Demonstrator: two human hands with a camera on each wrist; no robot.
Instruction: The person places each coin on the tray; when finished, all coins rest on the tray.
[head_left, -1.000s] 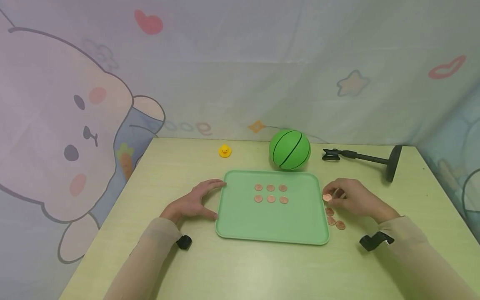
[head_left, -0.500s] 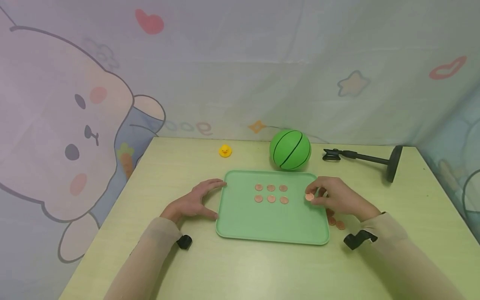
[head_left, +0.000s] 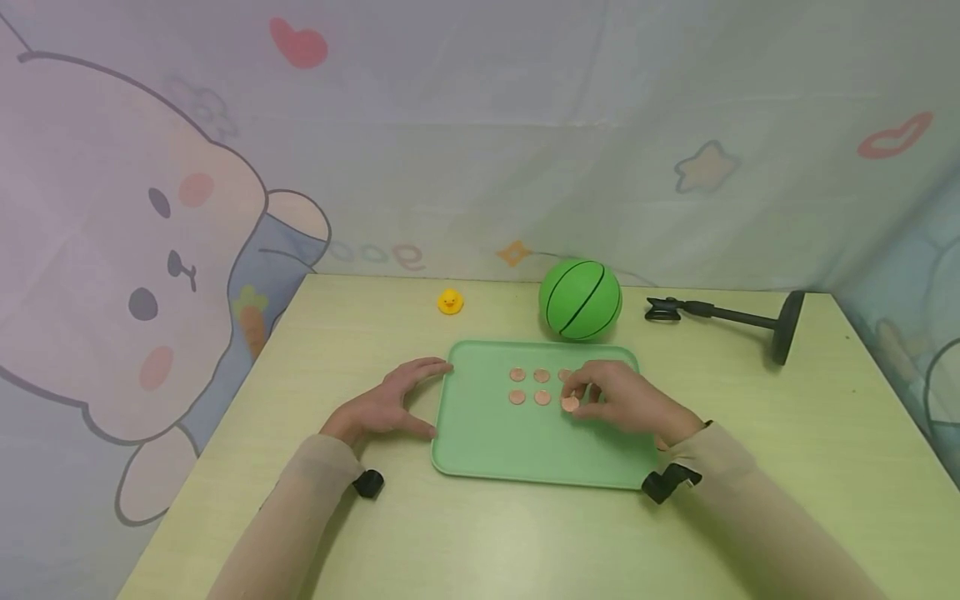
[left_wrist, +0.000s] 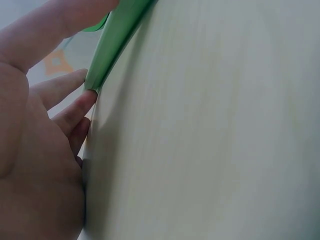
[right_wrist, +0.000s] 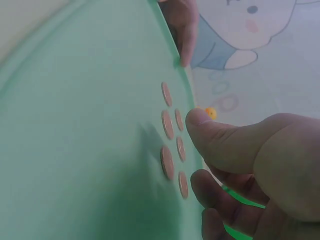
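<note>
Right hand (head_left: 618, 397): fingertips at a copper coin (head_left: 570, 404) above or on the green tray (head_left: 495, 454); cannot tell whether pinching it.
Other coins (head_left: 517, 397): on the tray, three in the far row, two nearer.
Left hand (head_left: 386, 406): spread, at the tray's left edge.
Far side: yellow duck (head_left: 450, 302), green ball (head_left: 581, 300), black stand (head_left: 738, 317) rightmost.
</note>
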